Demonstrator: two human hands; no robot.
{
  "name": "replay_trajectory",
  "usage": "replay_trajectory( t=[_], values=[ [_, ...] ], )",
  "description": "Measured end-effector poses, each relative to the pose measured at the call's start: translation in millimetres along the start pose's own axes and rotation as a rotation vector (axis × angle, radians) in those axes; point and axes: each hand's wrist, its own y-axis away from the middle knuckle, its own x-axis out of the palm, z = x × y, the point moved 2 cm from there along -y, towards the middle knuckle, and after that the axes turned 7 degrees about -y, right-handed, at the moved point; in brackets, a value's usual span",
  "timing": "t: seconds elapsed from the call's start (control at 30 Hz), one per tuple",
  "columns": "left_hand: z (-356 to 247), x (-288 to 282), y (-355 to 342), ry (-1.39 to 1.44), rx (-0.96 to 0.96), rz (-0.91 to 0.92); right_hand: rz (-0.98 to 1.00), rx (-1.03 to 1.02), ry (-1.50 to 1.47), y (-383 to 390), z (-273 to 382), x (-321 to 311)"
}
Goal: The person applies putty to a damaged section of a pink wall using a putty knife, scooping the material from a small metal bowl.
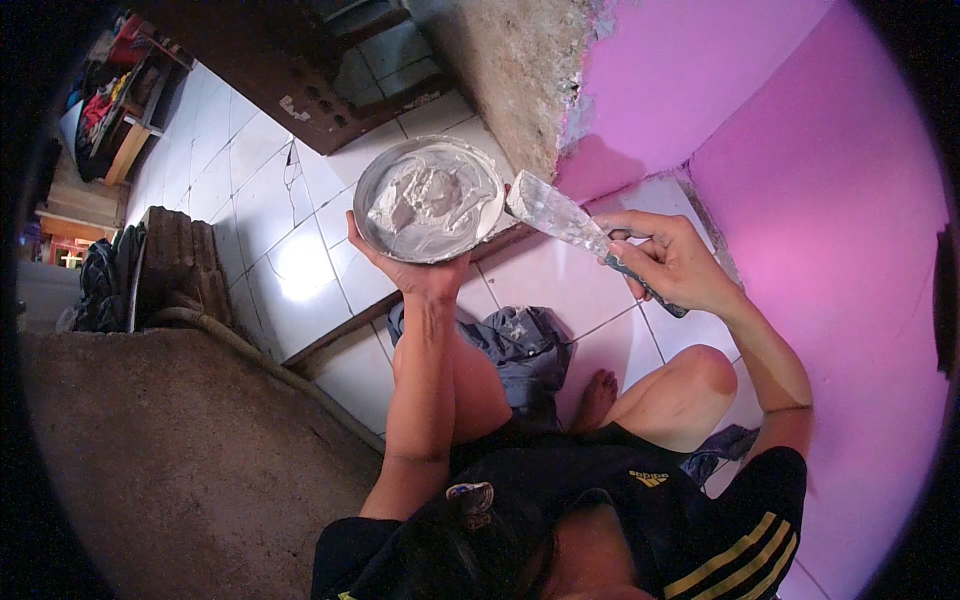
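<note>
My left hand (425,275) holds up a round, shallow bowl (365,225) from below, its fingers wrapped about the underside and partly hidden. Inside lies a thick, pale grey paste (430,195), heaped in the middle and smeared toward the rim. To the right, my right hand (668,262) grips the dark green handle of a putty knife (565,218). Its wide blade, coated with whitish paste, points up and left toward the bowl. The blade's tip is just right of the bowl's rim; whether they touch I cannot tell.
A pink wall (830,200) rises close on the right, meeting a bare, rough wall patch (525,70). White floor tiles (300,265) form a step. Dark cloth (520,345) lies by my legs. A hose (260,355) runs at left, and a dark cabinet (270,60) stands beyond.
</note>
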Motion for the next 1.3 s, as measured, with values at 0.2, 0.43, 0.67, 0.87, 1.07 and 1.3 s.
replay_trajectory(
  t=[0.2, 0.43, 0.67, 0.87, 1.07, 1.3],
  values=[
    [1.8, -7.8, -4.2, -0.011, 0.013, 0.020, 0.039, 0.031, 0.029, 6.2, 2.8, 12.0],
    [3.2, -4.8, -4.4, -0.145, 0.061, 0.012, 0.080, -0.100, 0.213, 11.6, 9.5, 19.4],
    [4.5, -4.6, 1.0, -0.157, -0.047, 0.043, 0.024, -0.035, 0.144, 21.7, 34.6, 6.1],
    [-0.5, 6.6, 8.1, -0.239, -0.134, 0.130, 0.006, -0.054, 0.304, 9.3, 33.2, -32.8],
    [5.7, 13.0, 14.1, -0.373, -0.222, 0.148, 0.184, -0.087, 0.471, -6.7, 45.7, -39.0],
    [11.7, 17.0, 13.5, -0.364, -0.327, 0.153, 0.362, -0.385, 0.762, -28.2, 48.2, -38.7]
  ],
)
